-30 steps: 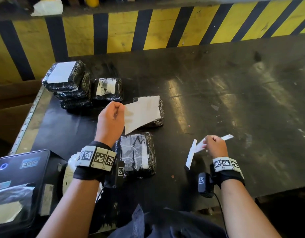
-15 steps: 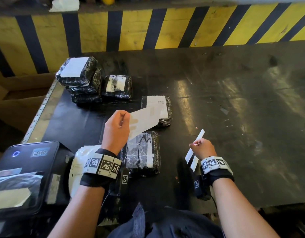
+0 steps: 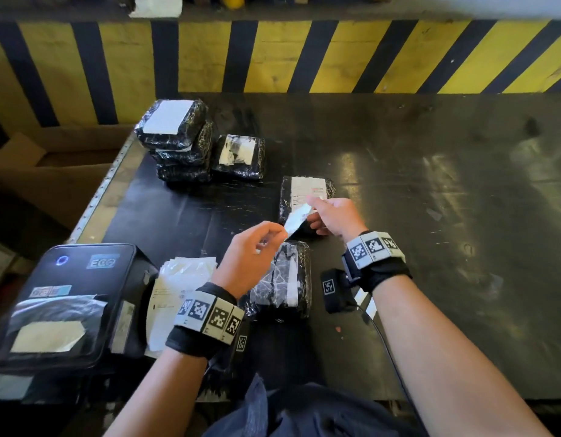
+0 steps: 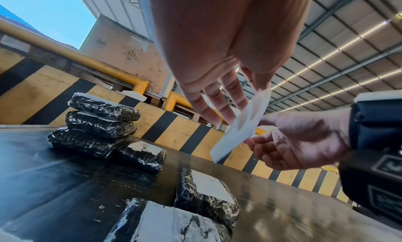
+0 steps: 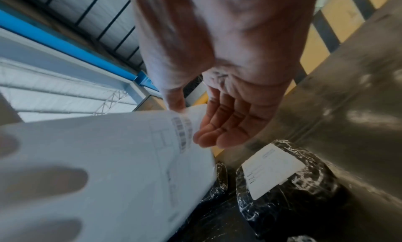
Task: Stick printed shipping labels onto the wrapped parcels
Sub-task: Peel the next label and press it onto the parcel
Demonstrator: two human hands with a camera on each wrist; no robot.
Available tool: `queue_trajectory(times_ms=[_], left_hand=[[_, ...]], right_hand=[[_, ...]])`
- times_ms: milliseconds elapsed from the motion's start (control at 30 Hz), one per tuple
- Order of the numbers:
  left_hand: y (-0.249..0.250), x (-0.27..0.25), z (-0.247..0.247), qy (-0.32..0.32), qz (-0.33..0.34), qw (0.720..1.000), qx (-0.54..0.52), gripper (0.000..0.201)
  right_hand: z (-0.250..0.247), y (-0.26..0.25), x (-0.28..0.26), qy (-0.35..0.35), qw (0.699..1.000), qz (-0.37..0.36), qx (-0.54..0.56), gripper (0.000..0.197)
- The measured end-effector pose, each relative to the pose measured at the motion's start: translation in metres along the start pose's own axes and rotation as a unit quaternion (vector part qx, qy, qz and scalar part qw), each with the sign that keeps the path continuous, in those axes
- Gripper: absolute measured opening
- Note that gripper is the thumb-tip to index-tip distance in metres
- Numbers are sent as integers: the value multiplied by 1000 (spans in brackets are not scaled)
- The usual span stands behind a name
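Note:
A white shipping label (image 3: 296, 220) hangs in the air between both hands, over the black table (image 3: 430, 247). My left hand (image 3: 280, 236) pinches its near end, and my right hand (image 3: 312, 212) pinches its far end between thumb and fingers. In the left wrist view the label (image 4: 243, 125) is edge-on below my left hand (image 4: 245, 103). The right wrist view shows its printed barcode side (image 5: 108, 159) at my right hand (image 5: 191, 123). Below the hands lie a black wrapped parcel carrying a label (image 3: 304, 190) and a nearer parcel (image 3: 282, 279) with white tape.
A stack of three wrapped parcels (image 3: 175, 137) and a single parcel (image 3: 239, 156) sit at the back left. A black label printer (image 3: 67, 301) with a pile of printed labels (image 3: 178, 285) stands at the front left. White backing strips (image 3: 364, 301) lie by my right wrist. A yellow-black striped barrier (image 3: 272, 58) runs behind.
My right hand has let go of the white strips, moved up and left, and taken hold of the label's far end. The left hand has carried the label slightly right and turned it edge-on.

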State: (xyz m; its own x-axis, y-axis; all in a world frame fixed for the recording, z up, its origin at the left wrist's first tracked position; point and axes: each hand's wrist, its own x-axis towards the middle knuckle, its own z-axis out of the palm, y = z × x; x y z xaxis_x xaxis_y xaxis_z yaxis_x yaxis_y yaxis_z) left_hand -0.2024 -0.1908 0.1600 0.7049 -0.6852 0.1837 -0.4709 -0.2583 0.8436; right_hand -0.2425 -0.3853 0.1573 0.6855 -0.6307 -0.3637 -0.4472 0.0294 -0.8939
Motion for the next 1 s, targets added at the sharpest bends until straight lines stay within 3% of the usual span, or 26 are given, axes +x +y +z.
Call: queue_trajectory(times_ms=[133, 300, 367, 500, 633, 733, 1000], left_hand=[[-15, -11, 2, -24, 21, 998, 47, 18], [-32, -27, -5, -62, -83, 994, 30, 69], [-38, -33, -9, -75, -101, 992, 14, 79], [-55, -36, -18, -79, -150, 985, -43, 75], [-59, -34, -23, -77, -162, 978, -106, 47], [-61, -35, -27, -68, -156, 980, -105, 38], [-73, -38, -25, -157, -178, 969, -64, 61]], right_hand=[[4, -8, -3, 7, 999, -33, -33, 20], [7, -17, -16, 64, 985, -132, -85, 37], [9, -17, -20, 65, 984, -146, -83, 39], [18, -17, -33, 33, 987, -142, -63, 28], [29, -7, -43, 20, 991, -123, -49, 22], [34, 5, -46, 30, 990, -109, -81, 23], [47, 36, -47, 37, 984, -88, -150, 21]])
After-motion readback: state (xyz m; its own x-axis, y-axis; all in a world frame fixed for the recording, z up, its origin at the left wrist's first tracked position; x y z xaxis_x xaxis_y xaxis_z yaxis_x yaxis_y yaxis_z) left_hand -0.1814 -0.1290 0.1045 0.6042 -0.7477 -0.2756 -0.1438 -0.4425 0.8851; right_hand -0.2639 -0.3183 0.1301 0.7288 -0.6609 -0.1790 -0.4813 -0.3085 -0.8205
